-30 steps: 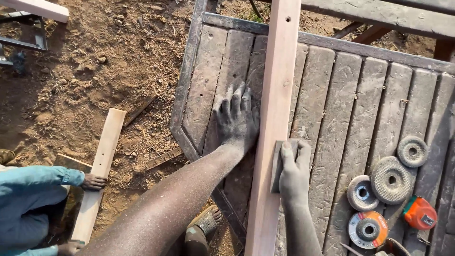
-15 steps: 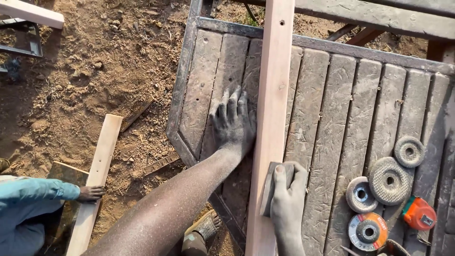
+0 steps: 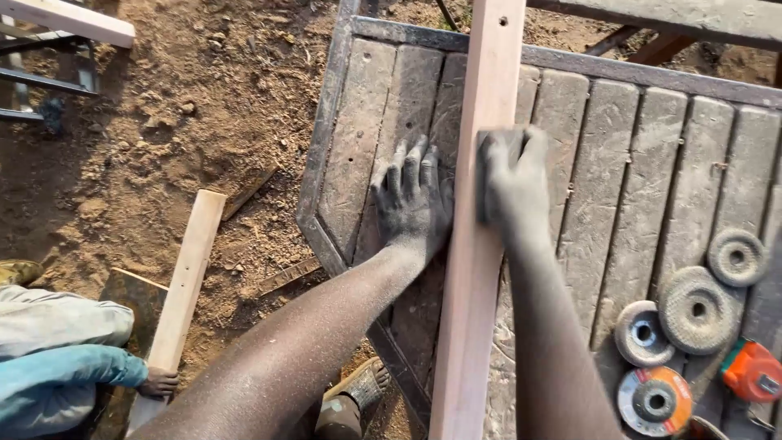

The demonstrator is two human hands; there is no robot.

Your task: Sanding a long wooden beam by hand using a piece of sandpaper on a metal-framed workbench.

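Sanding stroke under way: the right hand [image 3: 513,183], fingers curled tight over a dark sanding block [image 3: 489,175], rides the pale wooden strip [image 3: 481,244] while the left hand [image 3: 411,204], fingers spread flat on the slatted bench [image 3: 692,187] just beside it, steadies; next likely calls for even pressure.

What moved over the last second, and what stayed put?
The right hand slid its sanding block away from the body, up along the plank. The left hand stayed flat on the slatted table beside the plank. The discs and tape measure did not move.
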